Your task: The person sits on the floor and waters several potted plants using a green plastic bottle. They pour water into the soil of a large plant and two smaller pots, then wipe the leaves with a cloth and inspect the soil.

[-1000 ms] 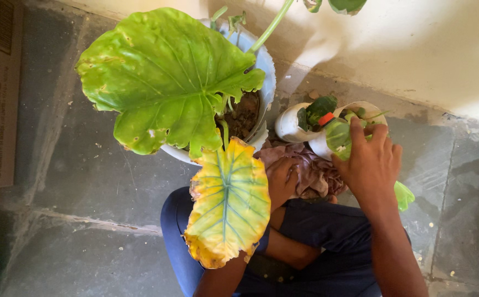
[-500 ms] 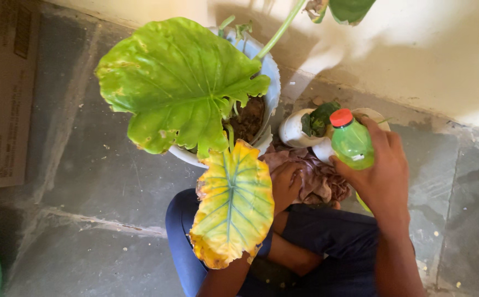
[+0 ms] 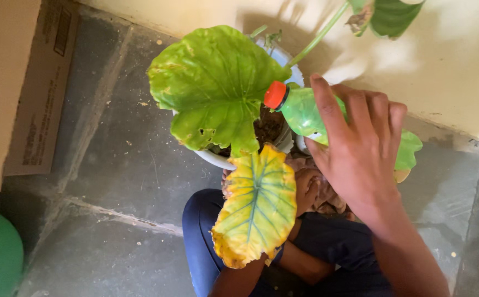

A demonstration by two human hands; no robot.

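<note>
Right hand [image 3: 360, 151]: I see it wrapped around a green bottle [image 3: 305, 115], orange cap [image 3: 275, 94] pointing to 9 o'clock over the rim of the white pot [image 3: 217, 158]. Left hand [image 3: 308, 187]: at 6 o'clock of the bottle, fingers curled onto a crumpled cloth [image 3: 327, 201]. Yellow leaf [image 3: 256, 206] overhangs my knee. Open grey floor [image 3: 113, 165] at 9 o'clock; cardboard box [image 3: 14, 88] edges it; wall [image 3: 459, 66] closes 1 o'clock

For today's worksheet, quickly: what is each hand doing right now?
Left hand: on the crumpled cloth; grip cannot be told.
Right hand: closed around the green bottle.
</note>
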